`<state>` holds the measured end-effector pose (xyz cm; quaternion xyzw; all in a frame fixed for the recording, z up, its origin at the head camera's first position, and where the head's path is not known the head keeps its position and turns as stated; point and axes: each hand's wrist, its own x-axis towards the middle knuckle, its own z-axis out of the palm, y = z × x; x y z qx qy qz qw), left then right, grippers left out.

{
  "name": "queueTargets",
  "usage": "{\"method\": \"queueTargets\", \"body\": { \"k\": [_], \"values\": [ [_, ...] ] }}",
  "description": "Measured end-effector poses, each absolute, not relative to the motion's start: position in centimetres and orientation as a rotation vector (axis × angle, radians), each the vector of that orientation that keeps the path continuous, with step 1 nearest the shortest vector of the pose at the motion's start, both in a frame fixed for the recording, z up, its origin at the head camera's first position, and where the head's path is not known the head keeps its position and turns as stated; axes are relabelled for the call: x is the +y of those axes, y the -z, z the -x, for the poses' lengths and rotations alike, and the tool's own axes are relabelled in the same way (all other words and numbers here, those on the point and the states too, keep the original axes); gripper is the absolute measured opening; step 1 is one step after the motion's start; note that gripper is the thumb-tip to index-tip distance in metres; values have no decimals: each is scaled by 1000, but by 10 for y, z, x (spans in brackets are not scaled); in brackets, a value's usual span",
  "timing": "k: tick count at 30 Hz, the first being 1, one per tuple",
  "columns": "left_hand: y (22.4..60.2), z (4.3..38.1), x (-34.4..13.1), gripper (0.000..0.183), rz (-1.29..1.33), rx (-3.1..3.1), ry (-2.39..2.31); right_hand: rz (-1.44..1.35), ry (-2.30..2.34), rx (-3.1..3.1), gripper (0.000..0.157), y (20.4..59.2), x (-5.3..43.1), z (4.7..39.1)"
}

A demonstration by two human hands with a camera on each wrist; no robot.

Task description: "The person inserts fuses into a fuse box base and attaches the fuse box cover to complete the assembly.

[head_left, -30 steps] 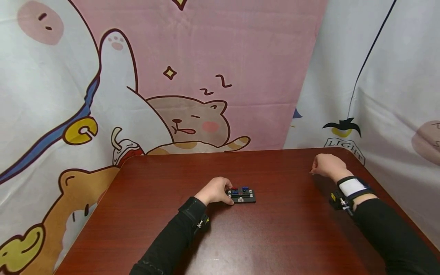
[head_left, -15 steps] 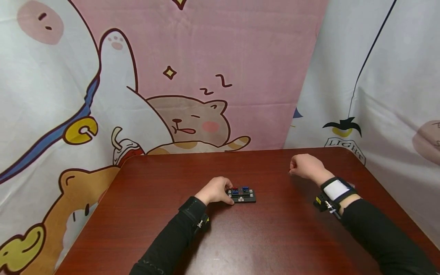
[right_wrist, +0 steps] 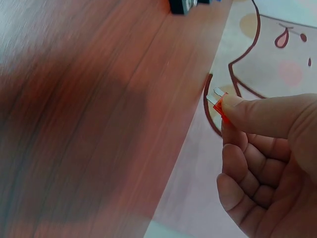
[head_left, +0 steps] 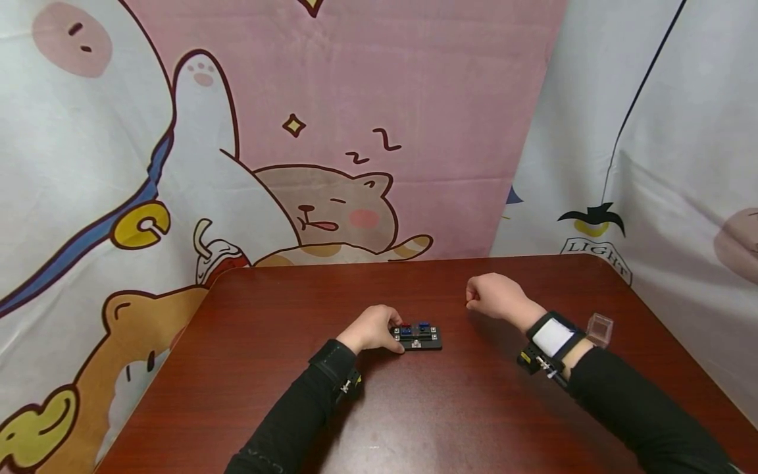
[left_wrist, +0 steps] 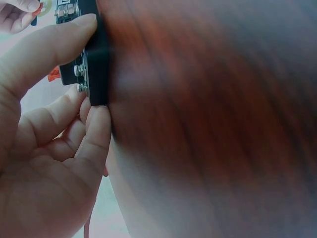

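A small black fuse block (head_left: pixel 419 343) with metal screws lies on the table, with red and blue fuses on top. My left hand (head_left: pixel 373 329) grips its left end; in the left wrist view the thumb is on one side of the block (left_wrist: pixel 99 64) and fingertips are at its end. To the right, my right hand (head_left: pixel 497 296) is raised over the table, apart from the block. Between its thumb and index finger it pinches a red blade fuse (right_wrist: pixel 223 109), whose two metal prongs point away from the hand. The other fingers are curled toward the palm.
A small clear plastic box (head_left: pixel 600 328) stands on the right part of the brown table (head_left: pixel 474 408), beside my right wrist. A cartoon-printed cloth (head_left: pixel 450 131) hangs behind the table's far edge.
My right hand has moved left across the table toward the block, and the clear box behind its wrist has come into view. My left hand and the fuse block stay in place.
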<state>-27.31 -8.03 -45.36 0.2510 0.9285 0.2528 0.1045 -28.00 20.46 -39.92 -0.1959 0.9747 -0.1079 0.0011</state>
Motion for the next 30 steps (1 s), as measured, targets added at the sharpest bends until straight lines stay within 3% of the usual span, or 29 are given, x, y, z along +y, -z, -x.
{"method": "queueTargets", "body": {
  "k": [30],
  "values": [
    [454,273,-80,44,-723,2742,-753,985,387,3041,22,409,149,259]
  ]
}}
